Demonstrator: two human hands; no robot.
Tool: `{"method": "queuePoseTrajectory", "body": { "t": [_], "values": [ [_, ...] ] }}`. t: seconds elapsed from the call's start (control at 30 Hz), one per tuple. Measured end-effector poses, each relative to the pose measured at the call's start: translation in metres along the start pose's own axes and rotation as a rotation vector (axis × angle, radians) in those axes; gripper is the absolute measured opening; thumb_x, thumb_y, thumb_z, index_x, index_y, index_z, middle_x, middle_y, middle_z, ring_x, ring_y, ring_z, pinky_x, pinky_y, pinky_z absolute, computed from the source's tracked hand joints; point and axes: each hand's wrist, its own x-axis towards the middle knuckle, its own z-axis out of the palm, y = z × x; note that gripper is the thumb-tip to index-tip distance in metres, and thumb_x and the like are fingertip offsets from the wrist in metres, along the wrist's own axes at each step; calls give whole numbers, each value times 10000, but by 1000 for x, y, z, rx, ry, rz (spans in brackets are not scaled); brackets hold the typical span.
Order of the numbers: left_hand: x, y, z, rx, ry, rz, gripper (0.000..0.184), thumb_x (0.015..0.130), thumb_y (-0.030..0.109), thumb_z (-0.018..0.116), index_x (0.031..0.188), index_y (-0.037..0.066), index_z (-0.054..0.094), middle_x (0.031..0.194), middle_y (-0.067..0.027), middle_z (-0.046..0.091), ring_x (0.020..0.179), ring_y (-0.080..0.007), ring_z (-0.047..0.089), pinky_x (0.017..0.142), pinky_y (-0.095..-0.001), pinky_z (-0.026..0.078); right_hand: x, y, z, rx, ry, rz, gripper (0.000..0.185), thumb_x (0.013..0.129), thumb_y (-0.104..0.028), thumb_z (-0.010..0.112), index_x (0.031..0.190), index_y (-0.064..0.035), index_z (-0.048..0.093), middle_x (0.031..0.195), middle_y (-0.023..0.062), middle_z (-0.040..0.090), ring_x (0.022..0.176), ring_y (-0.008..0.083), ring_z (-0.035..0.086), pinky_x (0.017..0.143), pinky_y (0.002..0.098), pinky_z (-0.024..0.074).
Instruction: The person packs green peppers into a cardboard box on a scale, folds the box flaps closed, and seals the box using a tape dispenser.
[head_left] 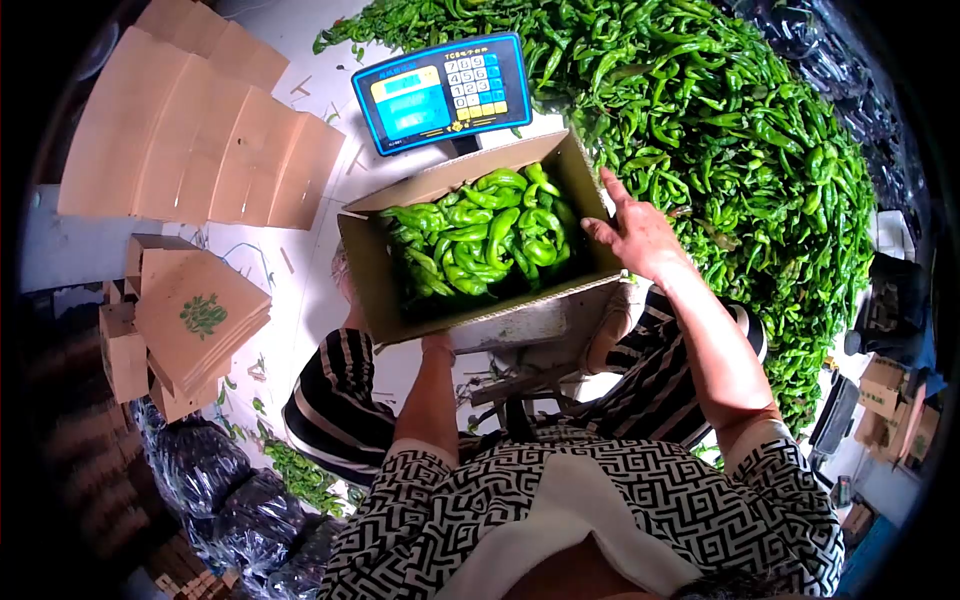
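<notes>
1. Cardboard box (475,325): open-topped, matte, straight-walled; glossy, curled green peppers (490,235) inside.
2. Location: between scale display (440,93) and striped knees. Pepper heap (740,170) close on right; white floor (320,255) open on left.
3. Long axis runs side to side, slanted, right end farther from person; opening faces up.
4. Right hand (640,238): at right rim, thumb and index spread apart.
5. Left hand (437,343): mostly hidden under near wall; grip can't tell.
</notes>
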Motion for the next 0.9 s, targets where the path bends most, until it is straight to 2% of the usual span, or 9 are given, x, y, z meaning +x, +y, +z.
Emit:
{"method": "queuePoseTrajectory", "body": {
  "t": [0.2, 0.37, 0.47, 0.57, 0.67, 0.77, 0.8, 0.83, 0.9],
  "values": [
    [-63, 132, -19, -82, 276, 359, 494, 906, 226, 538, 1345, 59, 387, 1315, -111, 472, 1195, -235, 423, 992, -342, 353, -9, 8, -7, 64, 48, -8, 955, 777, -680, 523, 1437, -51, 238, 1038, 253, 624, 1005, 375, 597, 877, 438, 460],
    [-148, 237, -37, -218, 489, 832, 443, 917, 179, 513, 1314, 15, 405, 1278, -138, 497, 1148, -227, 459, 948, -340, 380, -8, 18, -28, 181, 242, -77, 916, 792, -612, 564, 1418, -13, 265, 1130, 244, 599, 1059, 349, 585, 903, 420, 455],
    [-220, 317, -52, -304, 487, 1124, 414, 924, 151, 499, 1295, -11, 416, 1256, -155, 512, 1120, -221, 481, 922, -339, 397, -6, 19, -34, 239, 315, -85, 887, 811, -592, 565, 1425, -28, 262, 1150, 257, 585, 1068, 342, 583, 936, 385, 437],
    [-341, 379, -2, -261, 498, 1142, 440, 904, 208, 549, 1295, 45, 432, 1139, -71, 568, 970, -147, 513, 821, -326, 423, -9, 10, -40, 330, 357, -94, 830, 809, -496, 612, 1400, 0, 306, 1242, 245, 536, 1134, 345, 545, 974, 394, 412],
    [-334, 401, 3, -368, 235, 1139, 469, 895, 220, 571, 1320, 92, 421, 1253, -61, 550, 1031, -160, 517, 852, -344, 404, -8, 8, -40, 345, 343, -82, 805, 812, -462, 629, 1394, -1, 319, 1237, 236, 544, 1142, 340, 540, 975, 397, 409],
    [-311, 400, 23, -402, 148, 1009, 421, 888, 198, 573, 1277, 82, 461, 1180, -55, 594, 990, -154, 545, 816, -310, 413, -4, 12, -31, 318, 351, -91, 773, 816, -441, 639, 1383, -7, 345, 1226, 233, 552, 1132, 337, 548, 963, 399, 416],
    [-308, 403, 23, -425, -42, 860, 424, 881, 197, 583, 1268, 73, 462, 1139, -68, 610, 940, -165, 578, 796, -308, 440, -2, 13, -29, 307, 358, -92, 761, 817, -438, 640, 1379, -11, 355, 1220, 232, 556, 1123, 337, 553, 957, 400, 419],
    [-305, 401, 26, -401, -279, 848, 382, 888, 223, 576, 1225, 57, 504, 1101, -80, 621, 904, -171, 602, 784, -312, 467, -1, 16, -27, 298, 360, -94, 750, 819, -434, 641, 1375, -15, 364, 1214, 231, 561, 1115, 337, 558, 951, 401, 423],
    [-319, 400, 51, -62, -290, 917, 316, 891, 238, 567, 1148, 54, 562, 1083, -76, 625, 920, -181, 608, 814, -326, 473, -1, 12, -29, 312, 356, -89, 712, 821, -414, 648, 1359, -25, 393, 1170, 224, 589, 1070, 334, 582, 923, 404, 442]
  ]
}}
